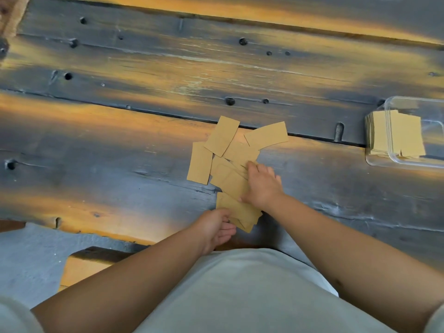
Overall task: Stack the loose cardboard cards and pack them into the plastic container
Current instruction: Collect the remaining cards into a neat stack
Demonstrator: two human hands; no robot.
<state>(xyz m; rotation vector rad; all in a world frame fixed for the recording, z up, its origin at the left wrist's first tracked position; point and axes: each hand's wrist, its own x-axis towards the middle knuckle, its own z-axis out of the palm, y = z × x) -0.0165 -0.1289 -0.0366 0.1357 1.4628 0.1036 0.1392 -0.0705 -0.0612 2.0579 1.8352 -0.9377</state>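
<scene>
Loose tan rectangular cardboard cards (225,150) are lying scattered at the centre of the frame on the weathered grey-and-orange plank table (120,140). The right hand (260,186) is pressing down on them, thumb and fingers spread over several cards. The left hand (216,228) is gripping a small bunch of cards (240,212) just below. The clear rectangular plastic container (408,133), at the right edge, is holding stacked cards.

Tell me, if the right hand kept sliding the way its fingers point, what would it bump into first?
The right hand points up and left across the table. Its fingertips already lie on the scattered cardboard cards, so it would probably push those overlapping cards first. Beyond them, only bare wooden table shows.
</scene>
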